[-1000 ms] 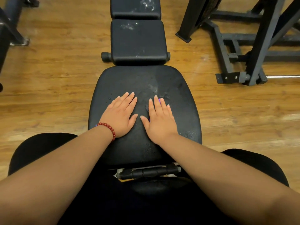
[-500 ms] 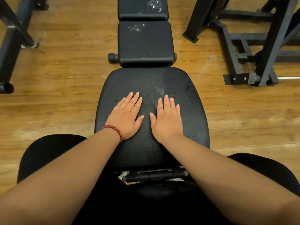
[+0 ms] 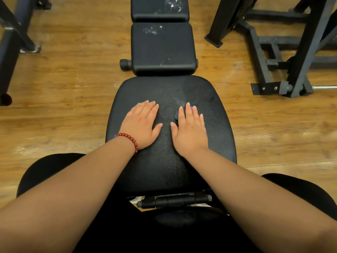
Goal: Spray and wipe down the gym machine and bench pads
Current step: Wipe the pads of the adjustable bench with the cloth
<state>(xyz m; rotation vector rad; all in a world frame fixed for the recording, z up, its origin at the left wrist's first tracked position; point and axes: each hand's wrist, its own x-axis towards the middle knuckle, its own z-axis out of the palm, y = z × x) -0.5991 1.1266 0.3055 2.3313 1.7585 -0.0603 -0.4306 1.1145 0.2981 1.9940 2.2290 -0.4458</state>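
Pressing flat on the black seat pad (image 3: 164, 170) with left hand (image 3: 141, 125) and right hand (image 3: 189, 130) side by side, fingers straight and released, gripping nothing. Best done with even pressure and overlapping sweeps out to the edges, then on to the near back pad (image 3: 163, 52) and far back pad (image 3: 158, 11), both flecked with white smears. Hard to identify anything under the right hand beyond a purple speck (image 3: 191, 107) at the fingertips and a dark grey lump (image 3: 176, 116) beside the index finger, perhaps a cloth; no spray bottle in view.

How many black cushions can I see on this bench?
3. The wide seat pad is nearest; a smaller middle pad sits just beyond it; a far pad is cut off by the top edge. More may lie out of frame.
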